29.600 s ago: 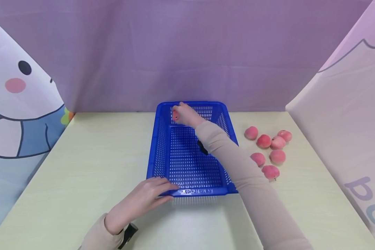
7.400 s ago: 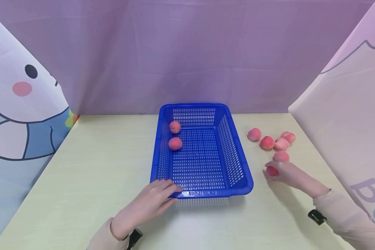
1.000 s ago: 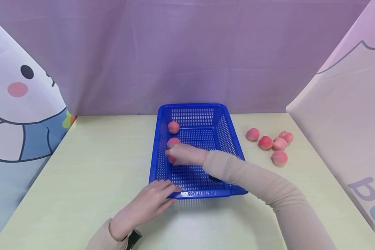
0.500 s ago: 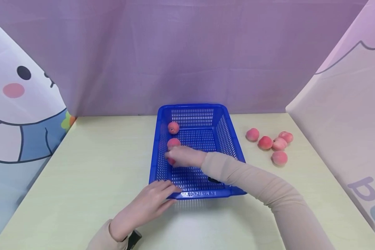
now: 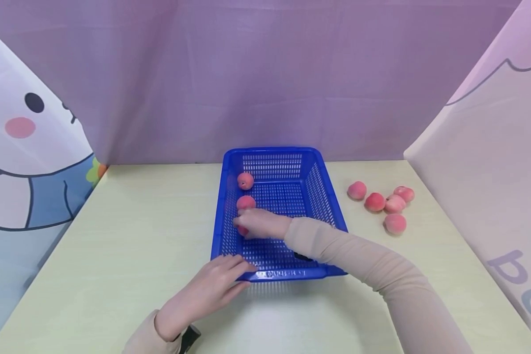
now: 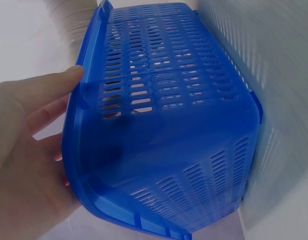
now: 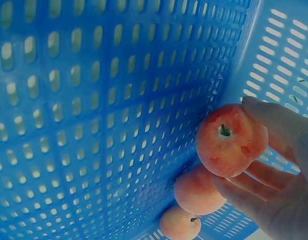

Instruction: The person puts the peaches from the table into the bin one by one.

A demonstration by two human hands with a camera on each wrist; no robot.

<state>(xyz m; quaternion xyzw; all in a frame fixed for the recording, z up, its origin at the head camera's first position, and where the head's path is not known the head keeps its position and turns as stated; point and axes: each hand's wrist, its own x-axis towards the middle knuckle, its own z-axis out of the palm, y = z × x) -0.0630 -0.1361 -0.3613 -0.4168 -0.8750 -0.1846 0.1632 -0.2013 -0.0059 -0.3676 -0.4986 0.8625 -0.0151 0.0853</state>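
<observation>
My right hand (image 7: 281,165) pinches a peach (image 7: 231,140) | left hand (image 5: 212,287), fingers flat, steadies basket (image 5: 287,273) | released high, it may roll into its neighbours (image 5: 246,202).

L hand (image 5: 212,287) flat, fingers straight; R hand (image 5: 258,223) fingers curled, arm outstretched.

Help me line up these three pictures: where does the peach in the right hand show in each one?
Head view: the peach peeks out under the right hand, low against the basket's left wall, third in the row.
Left wrist view: I cannot make it out; only the left hand on the basket's outside.
Right wrist view: the peach, right of middle, stem towards the camera, held by the fingers.
Shared landmark: the blue basket.
</observation>
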